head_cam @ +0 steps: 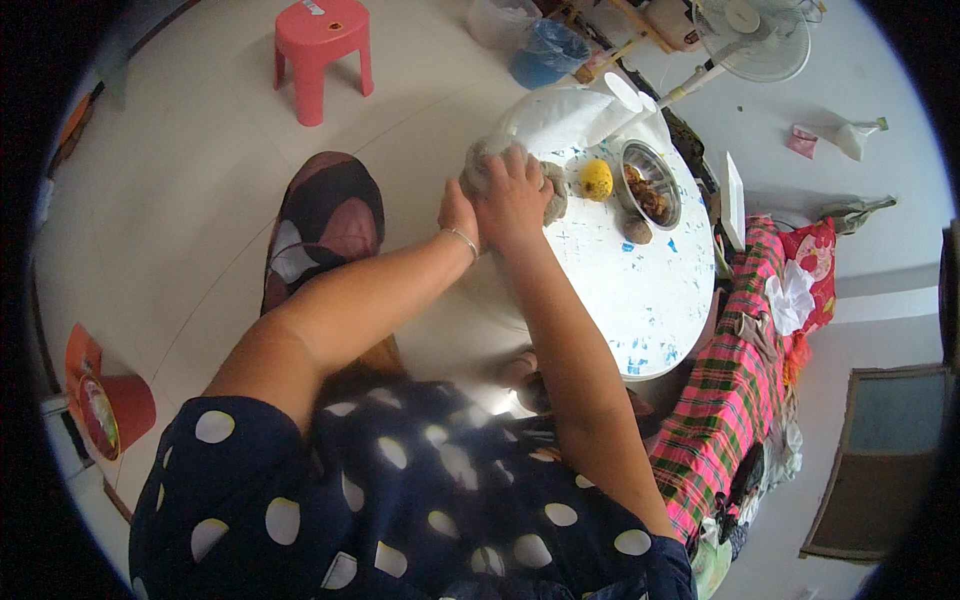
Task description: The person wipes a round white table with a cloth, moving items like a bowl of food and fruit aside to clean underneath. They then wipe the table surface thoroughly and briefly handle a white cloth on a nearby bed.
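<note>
A bunched grey cloth [556, 193] lies at the near-left edge of a round white table [600, 300]. My right hand [516, 191] is on the cloth, fingers spread and bent over it. Beside it, touching near the wrist, is my left hand [460, 214], which wears a bracelet; its fingertips are hidden against the cloth. To the right of the cloth sit a yellow fruit with dark spots [597, 181], a steel bowl [673, 169] holding brown pieces, and a small round brown object [637, 229].
Clear plastic sheeting [551, 116] and white rolls [622, 91] are at the table's far side. A fan [754, 37] stands behind. Elsewhere are a pink stool [322, 30], a lined blue bin [544, 60], a red bucket [133, 409] and a plaid-covered surface [724, 390].
</note>
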The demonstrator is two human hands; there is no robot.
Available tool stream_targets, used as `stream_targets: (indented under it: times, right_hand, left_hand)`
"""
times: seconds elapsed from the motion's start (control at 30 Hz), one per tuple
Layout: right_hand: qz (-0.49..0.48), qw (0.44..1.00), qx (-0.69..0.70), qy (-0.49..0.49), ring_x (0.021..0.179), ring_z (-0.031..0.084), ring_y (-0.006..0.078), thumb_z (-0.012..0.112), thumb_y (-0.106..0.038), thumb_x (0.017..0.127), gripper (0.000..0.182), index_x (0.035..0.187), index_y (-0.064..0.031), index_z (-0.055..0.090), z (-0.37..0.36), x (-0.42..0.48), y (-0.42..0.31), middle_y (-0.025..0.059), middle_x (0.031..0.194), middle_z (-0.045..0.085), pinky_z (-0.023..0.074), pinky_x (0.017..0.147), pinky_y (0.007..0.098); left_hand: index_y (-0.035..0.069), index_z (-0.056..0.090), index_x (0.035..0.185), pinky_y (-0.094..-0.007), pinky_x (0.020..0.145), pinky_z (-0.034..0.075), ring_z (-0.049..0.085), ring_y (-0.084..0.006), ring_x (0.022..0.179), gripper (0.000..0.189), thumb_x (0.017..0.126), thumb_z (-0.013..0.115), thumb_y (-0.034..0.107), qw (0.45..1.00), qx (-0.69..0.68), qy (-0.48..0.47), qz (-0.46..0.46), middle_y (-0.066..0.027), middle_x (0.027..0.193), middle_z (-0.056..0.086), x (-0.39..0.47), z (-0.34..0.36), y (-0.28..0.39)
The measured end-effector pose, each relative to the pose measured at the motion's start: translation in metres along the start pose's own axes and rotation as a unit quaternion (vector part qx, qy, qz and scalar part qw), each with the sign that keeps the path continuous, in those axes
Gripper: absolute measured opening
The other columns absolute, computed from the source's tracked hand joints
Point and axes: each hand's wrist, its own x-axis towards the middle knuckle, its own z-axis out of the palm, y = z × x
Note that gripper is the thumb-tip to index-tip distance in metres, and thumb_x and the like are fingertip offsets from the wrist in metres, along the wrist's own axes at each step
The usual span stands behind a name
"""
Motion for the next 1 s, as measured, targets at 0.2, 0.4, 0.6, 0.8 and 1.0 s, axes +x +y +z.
stream_targets:
  times: [0.2, 0.4, 0.6, 0.8, 1.0]
  right_hand:
    - [0.027, 0.997, -0.069, 0.022, 0.127, 0.045, 0.0336, 0.066, -0.023, 0.080, 0.039, 0.119, -0.0230, 0.060, 0.016, 0.035, -0.007, 0.0060, 0.136, 0.049, 0.0382, 0.094, 0.0563]
    - [-0.032, 0.998, 0.021, 0.047, 0.120, 0.050, 0.0340, 0.061, -0.022, 0.084, 0.032, 0.115, -0.0192, 0.063, -0.001, -0.005, 0.003, 0.0076, 0.130, 0.054, 0.0427, 0.091, 0.0542]
    - [-0.080, 0.996, 0.011, 0.033, 0.127, 0.046, 0.0396, 0.067, -0.005, 0.072, 0.049, 0.119, -0.0187, 0.061, -0.032, -0.100, 0.001, 0.0126, 0.138, 0.051, 0.0370, 0.100, 0.0534]
    - [-0.073, 0.997, 0.030, 0.012, 0.117, 0.052, 0.0402, 0.068, -0.006, 0.071, 0.045, 0.116, -0.0166, 0.063, -0.037, -0.082, 0.013, 0.0136, 0.134, 0.055, 0.0402, 0.099, 0.0502]
    - [0.023, 0.998, 0.057, 0.000, 0.108, 0.055, 0.0413, 0.065, -0.012, 0.079, 0.037, 0.116, -0.0178, 0.063, -0.015, 0.013, 0.000, 0.0134, 0.124, 0.059, 0.0480, 0.088, 0.0521]
  left_hand:
    - [-0.008, 0.057, 0.122, -0.0462, 0.096, 0.045, 0.057, -0.0371, 0.119, 0.059, 0.099, 0.032, 0.041, 0.964, 0.222, 0.119, 0.082, -0.0263, 0.126, 0.060, 0.047, -0.026, -0.008]
    - [-0.008, 0.059, 0.114, -0.0492, 0.100, 0.041, 0.054, -0.0447, 0.117, 0.054, 0.100, 0.034, 0.038, 0.910, 0.318, 0.197, 0.178, -0.0296, 0.123, 0.059, 0.035, -0.010, 0.010]
    - [-0.008, 0.060, 0.106, -0.0532, 0.096, 0.042, 0.054, -0.0481, 0.112, 0.048, 0.099, 0.036, 0.033, 0.884, 0.395, 0.189, 0.167, -0.0319, 0.114, 0.061, 0.056, -0.025, 0.006]
    - [-0.009, 0.062, 0.102, -0.0488, 0.089, 0.045, 0.059, -0.0440, 0.104, 0.040, 0.096, 0.043, 0.026, 0.922, 0.341, 0.113, 0.143, -0.0282, 0.109, 0.064, 0.002, 0.009, 0.021]
    - [0.006, 0.057, 0.094, -0.0350, 0.082, 0.043, 0.052, -0.0169, 0.087, 0.020, 0.092, 0.052, 0.025, 0.980, 0.169, 0.024, 0.098, -0.0032, 0.092, 0.056, 0.000, 0.017, 0.042]
